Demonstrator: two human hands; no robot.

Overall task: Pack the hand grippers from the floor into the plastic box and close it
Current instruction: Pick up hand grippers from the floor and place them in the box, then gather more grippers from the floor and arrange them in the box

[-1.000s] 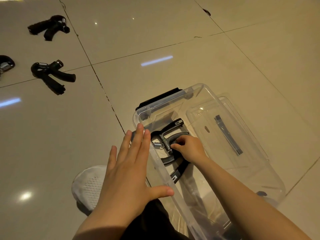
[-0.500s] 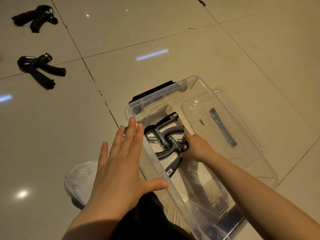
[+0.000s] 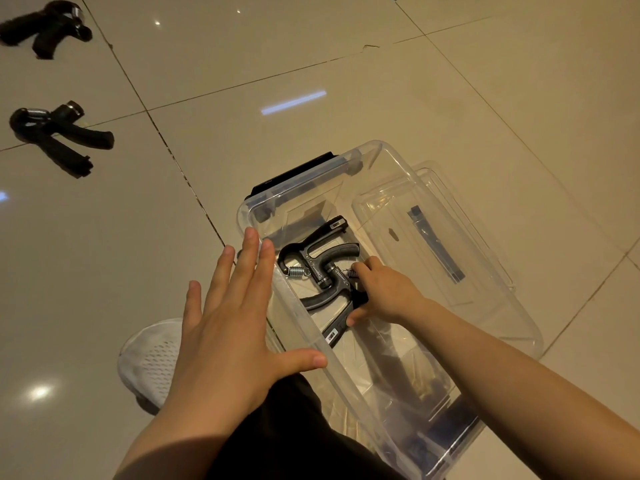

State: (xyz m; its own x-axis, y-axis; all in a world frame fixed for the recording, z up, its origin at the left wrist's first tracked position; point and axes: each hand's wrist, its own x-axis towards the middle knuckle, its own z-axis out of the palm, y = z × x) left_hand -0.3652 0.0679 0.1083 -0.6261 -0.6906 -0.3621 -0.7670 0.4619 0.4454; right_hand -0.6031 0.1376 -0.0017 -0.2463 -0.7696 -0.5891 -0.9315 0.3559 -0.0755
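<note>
No legible text anywhere | small white-framed labels on handle ends of two hand grippers (image 3: 320, 268) inside plastic box (image 3: 391, 161) — characters too small to read | faint print along gripper bodies — blurred | dark strip on clear lid (image 3: 436, 244) — no wording made out

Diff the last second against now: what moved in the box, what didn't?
The right hand slid the upper hand gripper toward the person, uncovering the gripper beneath; both now lie interlocked, and it still holds the upper one. The left hand stays flat against the plastic box wall. The two grippers on the floor are untouched.
</note>
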